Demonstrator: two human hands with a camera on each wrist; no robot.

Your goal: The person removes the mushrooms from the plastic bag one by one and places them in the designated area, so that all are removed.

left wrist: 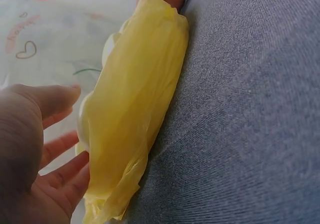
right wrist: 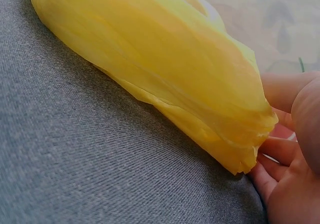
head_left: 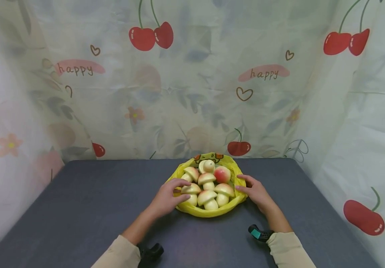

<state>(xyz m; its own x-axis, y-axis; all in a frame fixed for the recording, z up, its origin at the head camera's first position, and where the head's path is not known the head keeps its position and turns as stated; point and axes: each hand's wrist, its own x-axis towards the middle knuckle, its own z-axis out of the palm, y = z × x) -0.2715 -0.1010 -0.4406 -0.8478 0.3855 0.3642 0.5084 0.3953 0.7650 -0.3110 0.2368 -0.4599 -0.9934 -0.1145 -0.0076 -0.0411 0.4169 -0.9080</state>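
From afar, I hold left hand [head_left: 169, 198] at the yellow bag's [head_left: 203, 213] eight o'clock, right hand [head_left: 256, 190] at three, fingers uncurled, seemingly steadying it around mushroom-shaped pieces [head_left: 207, 196].

Head view: "happy" [head_left: 75, 69] 2 times, on pink patches [head_left: 100, 69] of patterned curtain [head_left: 192, 85].

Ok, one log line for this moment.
yellow bag: open on dark table | contents: mushroom-shaped pieces, one reddish round piece | left hand: at bag's left rim | right hand: at right rim
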